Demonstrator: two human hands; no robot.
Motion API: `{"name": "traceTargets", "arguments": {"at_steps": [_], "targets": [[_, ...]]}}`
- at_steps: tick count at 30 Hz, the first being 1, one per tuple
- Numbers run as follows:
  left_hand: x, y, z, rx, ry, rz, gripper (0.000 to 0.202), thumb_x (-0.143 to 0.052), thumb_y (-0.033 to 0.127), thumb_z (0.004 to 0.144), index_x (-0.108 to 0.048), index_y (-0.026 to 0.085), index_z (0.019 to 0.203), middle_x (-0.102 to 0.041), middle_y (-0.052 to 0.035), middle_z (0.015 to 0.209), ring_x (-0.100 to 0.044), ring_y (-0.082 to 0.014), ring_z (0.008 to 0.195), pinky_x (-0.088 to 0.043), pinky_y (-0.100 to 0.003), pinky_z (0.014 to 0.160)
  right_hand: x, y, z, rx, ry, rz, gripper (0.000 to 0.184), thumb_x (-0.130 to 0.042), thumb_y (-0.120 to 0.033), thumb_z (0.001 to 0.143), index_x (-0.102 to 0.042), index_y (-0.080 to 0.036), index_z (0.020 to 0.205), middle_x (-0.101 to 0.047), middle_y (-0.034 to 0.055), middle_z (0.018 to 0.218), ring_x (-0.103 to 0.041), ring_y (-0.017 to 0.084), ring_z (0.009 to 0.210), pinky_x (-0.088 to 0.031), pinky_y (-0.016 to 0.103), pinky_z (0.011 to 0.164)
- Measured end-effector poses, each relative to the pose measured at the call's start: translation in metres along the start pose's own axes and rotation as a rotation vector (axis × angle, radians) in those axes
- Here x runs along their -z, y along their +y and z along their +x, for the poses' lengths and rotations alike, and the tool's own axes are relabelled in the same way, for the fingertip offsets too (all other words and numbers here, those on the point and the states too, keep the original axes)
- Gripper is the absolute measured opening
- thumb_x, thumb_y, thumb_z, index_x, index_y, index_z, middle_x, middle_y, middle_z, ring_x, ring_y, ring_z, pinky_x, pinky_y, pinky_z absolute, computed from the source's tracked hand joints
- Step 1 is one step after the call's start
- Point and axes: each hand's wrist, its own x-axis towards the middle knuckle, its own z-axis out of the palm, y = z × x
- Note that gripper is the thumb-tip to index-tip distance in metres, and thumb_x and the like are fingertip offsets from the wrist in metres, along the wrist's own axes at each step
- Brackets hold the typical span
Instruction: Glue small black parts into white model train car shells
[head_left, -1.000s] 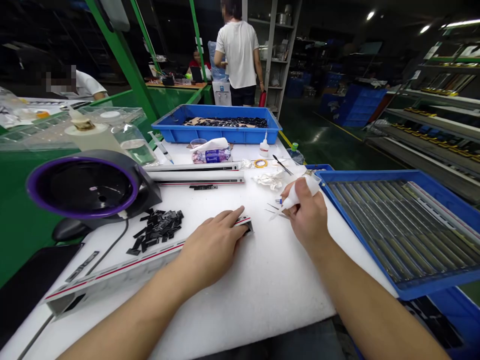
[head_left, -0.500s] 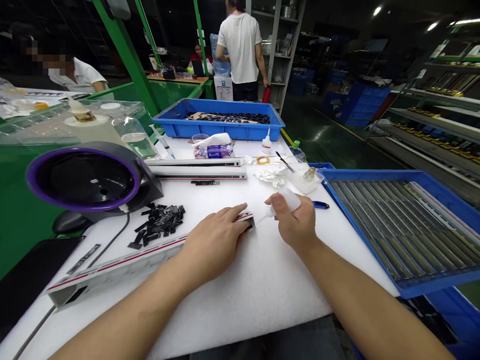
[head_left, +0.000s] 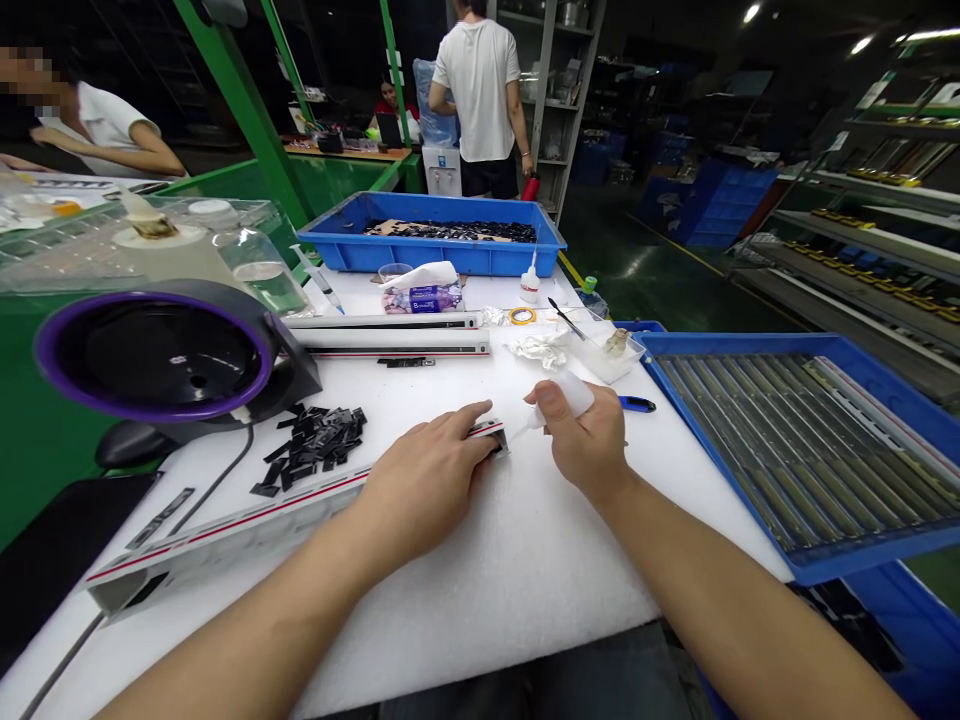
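My left hand [head_left: 431,470] is closed over the right end of a long pale channel-shaped strip [head_left: 247,525] with a red line along its top. The strip lies slantwise on the white table, and its end pokes out past my fingers. In my right hand [head_left: 589,435] is a small white squeeze bottle [head_left: 568,392], tipped so that its thin nozzle points down and left at the strip's end. A small gap seems to separate nozzle and strip. Behind my left forearm lies a heap of small black pieces [head_left: 319,445].
A purple-rimmed fan [head_left: 157,410] stands at left. Two more strips [head_left: 397,343] lie behind, near a tissue pack [head_left: 424,297], a glue bottle [head_left: 529,285] and yellow tape [head_left: 522,316]. Blue trays [head_left: 435,260] sit at the back and right [head_left: 817,572]. A blue cutter [head_left: 637,404] lies right. People are beyond.
The view has shifted slightly, so the scene sits a little further left. Both hands keep their holds beside the strip's end. The co-worker at far left has moved an arm.
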Motion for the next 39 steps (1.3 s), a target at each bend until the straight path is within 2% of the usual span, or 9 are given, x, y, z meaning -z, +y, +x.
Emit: {"name": "traceTargets", "arguments": {"at_steps": [11, 39], "targets": [[0.0036, 0.0006, 0.0, 0.002, -0.039, 0.021, 0.035, -0.039, 0.026, 0.094, -0.065, 0.026, 0.118, -0.045, -0.0067, 0.147, -0.055, -0.0284, 0.121, -0.05, -0.047, 0.097, 0.0001, 0.0017, 0.0002, 0.038, 0.008, -0.002, 0.044, -0.054, -0.052, 0.091, -0.066, -0.016, 0.068, -0.051, -0.0026, 0.048, -0.051, 0.011, 0.046, -0.039, 0.025, 0.048], [0.0038, 0.0006, 0.0008, 0.012, -0.035, 0.013, 0.035, -0.038, 0.03, 0.094, -0.066, 0.027, 0.116, -0.046, -0.0052, 0.147, -0.056, -0.0287, 0.12, -0.051, -0.047, 0.095, 0.0029, 0.0023, 0.0014, -0.013, -0.002, 0.023, 0.045, -0.056, -0.055, 0.088, -0.066, -0.016, 0.068, -0.051, -0.0021, 0.05, -0.05, 0.011, 0.049, -0.04, 0.026, 0.05]]}}
